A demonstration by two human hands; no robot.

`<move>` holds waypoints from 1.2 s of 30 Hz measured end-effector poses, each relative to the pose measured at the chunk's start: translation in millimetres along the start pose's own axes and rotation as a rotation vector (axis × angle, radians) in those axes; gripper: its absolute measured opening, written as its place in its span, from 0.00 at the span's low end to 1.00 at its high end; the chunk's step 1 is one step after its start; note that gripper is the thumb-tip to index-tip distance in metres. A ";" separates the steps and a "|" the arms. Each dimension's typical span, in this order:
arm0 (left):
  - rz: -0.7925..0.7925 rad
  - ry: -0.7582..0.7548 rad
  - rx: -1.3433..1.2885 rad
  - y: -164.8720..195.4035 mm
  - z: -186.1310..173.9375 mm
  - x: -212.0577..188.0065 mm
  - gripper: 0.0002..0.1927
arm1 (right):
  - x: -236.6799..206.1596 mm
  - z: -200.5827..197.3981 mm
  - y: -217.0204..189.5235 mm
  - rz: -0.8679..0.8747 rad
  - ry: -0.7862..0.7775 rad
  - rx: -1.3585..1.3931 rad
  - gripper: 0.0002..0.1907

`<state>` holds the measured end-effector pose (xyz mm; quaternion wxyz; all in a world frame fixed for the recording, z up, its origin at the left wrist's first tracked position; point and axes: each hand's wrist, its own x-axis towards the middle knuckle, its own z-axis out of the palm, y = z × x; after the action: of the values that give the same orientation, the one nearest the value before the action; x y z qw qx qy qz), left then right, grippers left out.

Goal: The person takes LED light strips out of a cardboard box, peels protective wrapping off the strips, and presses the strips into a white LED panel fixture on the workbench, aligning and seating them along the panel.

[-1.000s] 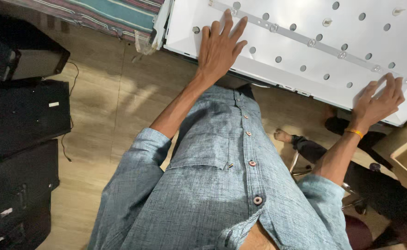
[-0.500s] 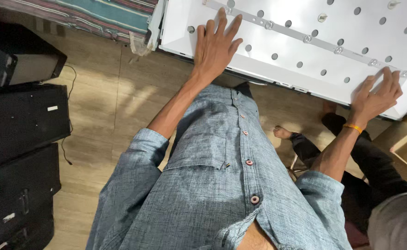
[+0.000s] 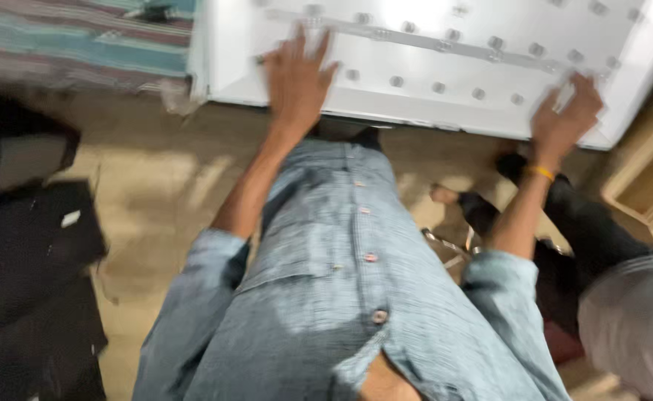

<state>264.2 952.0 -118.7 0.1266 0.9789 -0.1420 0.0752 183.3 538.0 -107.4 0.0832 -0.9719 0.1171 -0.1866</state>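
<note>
two hands on one white panel: left hand (image 3: pixel 296 78) flat, fingers spread, pressing its near edge; right hand (image 3: pixel 562 119) splayed loosely near its right corner, neither gripping; white panel (image 3: pixel 430 63) lies on the floor beyond, striped rug (image 3: pixel 81 44) beside.

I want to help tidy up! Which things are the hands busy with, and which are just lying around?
Busy with:
- white panel with rows of small round dots
- left hand, flat on the panel
- right hand, at the panel's edge

Just lying around:
- black boxes on the floor
- striped rug
- wooden box
</note>
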 end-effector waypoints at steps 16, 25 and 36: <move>0.067 -0.109 -0.110 4.5 -11.3 -8.3 0.29 | -6.4 -6.4 25.7 -0.035 0.069 0.039 0.17; 0.051 -0.149 -0.137 4.8 -11.0 -12.1 0.27 | -7.9 -11.1 26.5 -0.046 0.074 -0.004 0.20; -0.126 -0.113 -0.082 5.7 3.5 -5.9 0.28 | -3.6 -2.4 26.7 -0.052 -0.041 0.091 0.25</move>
<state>257.4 947.3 -121.9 0.1628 0.9825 -0.0900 0.0060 173.9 513.0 -111.9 0.1247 -0.9734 0.0813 -0.1739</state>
